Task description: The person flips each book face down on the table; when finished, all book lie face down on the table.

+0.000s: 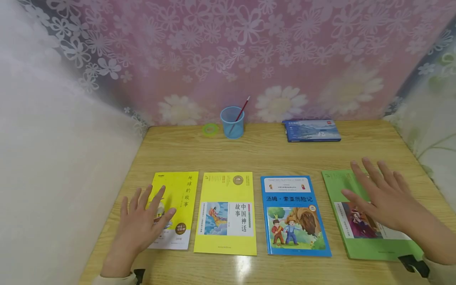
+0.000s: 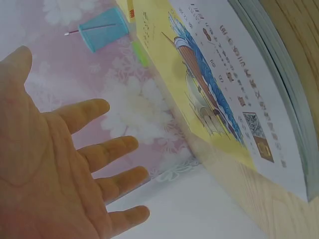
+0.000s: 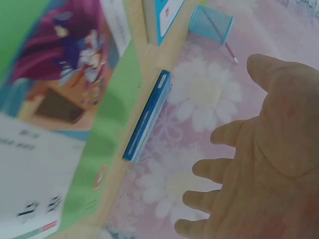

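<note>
Four books would exceed the count, so several books lie in a row on the wooden table. My left hand, fingers spread, hovers over the yellow-and-white book at the left end; its palm holds nothing in the left wrist view. Over the green book at the right end is my right hand, fingers also spread and palm bare in the right wrist view. Between them lie a yellow book with a white band and a blue book with two cartoon children on its cover.
At the back of the table stands a light-blue mesh pen cup with a red pencil in it. Beside it lies a green tape roll. A flat blue box is at the back right. Floral curtain hangs behind.
</note>
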Demonstrator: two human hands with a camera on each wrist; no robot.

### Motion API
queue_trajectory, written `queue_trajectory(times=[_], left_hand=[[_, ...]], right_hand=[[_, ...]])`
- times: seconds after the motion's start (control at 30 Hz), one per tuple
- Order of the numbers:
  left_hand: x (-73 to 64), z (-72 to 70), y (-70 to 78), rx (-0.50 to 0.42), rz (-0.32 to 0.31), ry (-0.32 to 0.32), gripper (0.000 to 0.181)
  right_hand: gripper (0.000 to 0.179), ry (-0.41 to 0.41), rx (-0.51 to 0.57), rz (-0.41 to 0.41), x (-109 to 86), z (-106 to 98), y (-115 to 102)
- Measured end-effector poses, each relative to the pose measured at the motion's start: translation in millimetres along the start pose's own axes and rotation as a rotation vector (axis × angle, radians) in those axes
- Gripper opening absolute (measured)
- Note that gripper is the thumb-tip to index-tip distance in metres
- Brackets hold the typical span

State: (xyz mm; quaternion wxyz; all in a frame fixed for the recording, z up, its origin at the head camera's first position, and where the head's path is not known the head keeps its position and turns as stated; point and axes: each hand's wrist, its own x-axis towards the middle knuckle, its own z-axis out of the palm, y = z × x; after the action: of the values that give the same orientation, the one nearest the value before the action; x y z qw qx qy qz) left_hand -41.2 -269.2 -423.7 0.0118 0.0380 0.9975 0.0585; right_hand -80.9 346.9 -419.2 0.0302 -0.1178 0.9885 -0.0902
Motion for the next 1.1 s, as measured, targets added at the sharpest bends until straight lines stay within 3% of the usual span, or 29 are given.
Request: queue_trajectory(times=[0.2,0.4,0.7,1.1], left_hand=[[-2.5,-3.4,-3.1,-0.023,-0.01,0.033,0.078],[-3.6,-9.2,-7.7,-0.054,-0.089,0.0,0.08],[-8.8,-12.8,-14.1,-0.076,-0.142,-0.005,0.078],[-17.2,-15.8,-24.9,-0.109,-0.171,0.007,0.053]], right_hand=[[0.089,-0.039,0.073,-0.068,19.6,-13,-10],[0.084,-0.138,0.123,-0.113,48.0,-26,-28],[0.065,-0.252,0.447,-0.254,97.5,-27,-65],[0.062,-0.308,0.497,-0.343,149.3,-19,-107]])
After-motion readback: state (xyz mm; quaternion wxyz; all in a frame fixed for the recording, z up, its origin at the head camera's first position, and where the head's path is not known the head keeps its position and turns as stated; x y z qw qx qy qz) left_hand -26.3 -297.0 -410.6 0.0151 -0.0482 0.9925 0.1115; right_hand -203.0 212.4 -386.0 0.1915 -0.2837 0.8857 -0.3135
